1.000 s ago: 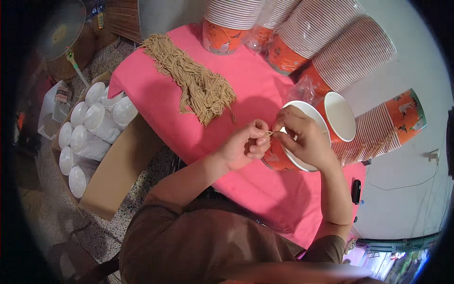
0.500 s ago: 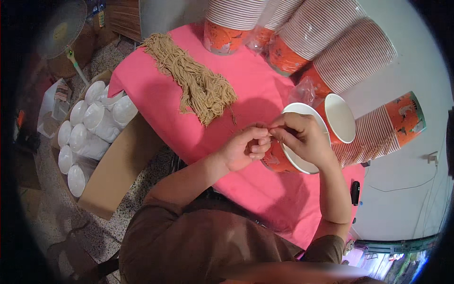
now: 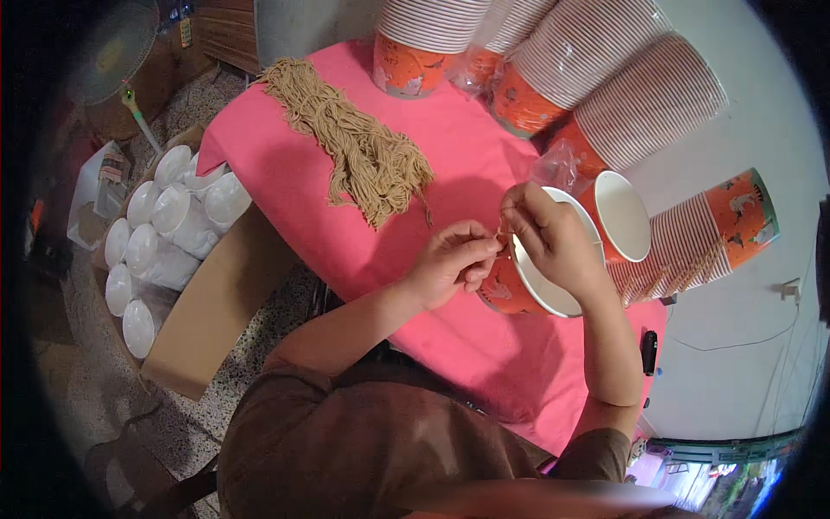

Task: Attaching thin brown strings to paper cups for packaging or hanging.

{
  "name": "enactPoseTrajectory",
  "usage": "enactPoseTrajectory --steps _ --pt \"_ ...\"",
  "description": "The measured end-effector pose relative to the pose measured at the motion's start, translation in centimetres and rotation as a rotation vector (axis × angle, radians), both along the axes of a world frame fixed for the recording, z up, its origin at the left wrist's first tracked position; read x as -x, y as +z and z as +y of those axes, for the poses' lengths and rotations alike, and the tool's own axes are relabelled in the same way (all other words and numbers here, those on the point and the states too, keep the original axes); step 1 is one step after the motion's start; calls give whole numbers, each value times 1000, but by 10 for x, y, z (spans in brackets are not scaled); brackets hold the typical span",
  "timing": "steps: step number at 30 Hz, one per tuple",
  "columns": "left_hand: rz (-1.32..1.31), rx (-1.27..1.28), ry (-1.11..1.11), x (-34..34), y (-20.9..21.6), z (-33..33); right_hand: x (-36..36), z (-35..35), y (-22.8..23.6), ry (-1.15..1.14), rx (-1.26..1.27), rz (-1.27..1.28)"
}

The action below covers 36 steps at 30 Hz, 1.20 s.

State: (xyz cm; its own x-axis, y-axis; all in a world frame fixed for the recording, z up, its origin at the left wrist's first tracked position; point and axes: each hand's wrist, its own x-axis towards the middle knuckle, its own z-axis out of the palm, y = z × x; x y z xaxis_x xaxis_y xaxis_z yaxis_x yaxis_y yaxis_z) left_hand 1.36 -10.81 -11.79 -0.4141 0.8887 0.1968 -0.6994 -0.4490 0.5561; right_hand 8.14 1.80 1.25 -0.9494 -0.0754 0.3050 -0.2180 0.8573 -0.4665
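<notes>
Beside the left rim of an open orange tub (image 3: pixel 503 292), a thin tan strand (image 3: pixel 501 232) ran between my two hands, small and blurred where it met the fingertips. My left hand (image 3: pixel 454 264) had thumb and forefinger pressed together on the strand, the other fingers curled loosely in. My right hand (image 3: pixel 562 246) reached over the tub's white mouth, its fingers bent and drawn close to the thumb; the tips were at the strand's upper end, but I could not tell whether they had hold of it.

The tub sat on a pink cloth (image 3: pixel 285 186), with a second open tub (image 3: pixel 624 221) just beside it, to the right. Past that lay a sideways stack of tubs (image 3: pixel 735 216), with several tan strands (image 3: pixel 692 266) draped along its near side. A thick, tangled bundle of tan yarn (image 3: pixel 372 160) lay farther left on the cloth. Toward the back, tall stacks of tubs (image 3: pixel 566 65) leaned in clear plastic. A small black object (image 3: pixel 649 352) rested near the cloth's right edge. Down on my left, a cardboard box (image 3: pixel 212 320) held stacks of white cups (image 3: pixel 169 212).
</notes>
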Motion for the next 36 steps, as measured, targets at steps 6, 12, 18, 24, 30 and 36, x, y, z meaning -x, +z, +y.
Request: enactPoseTrajectory --steps 6,12,18,24,30,36 --pt "13 14 63 -1 4 0 -1 0 -1 -38 28 -6" --pt "185 16 276 -1 19 2 -1 -1 0 -26 11 4" --pt "218 4 275 -1 12 6 1 1 -4 -50 8 14" --pt "256 45 355 -6 18 3 0 -1 0 -23 33 11" --pt "356 12 339 -3 15 2 -3 0 2 -40 18 -12" --pt "116 32 141 -2 19 -5 -6 0 2 -12 0 35"
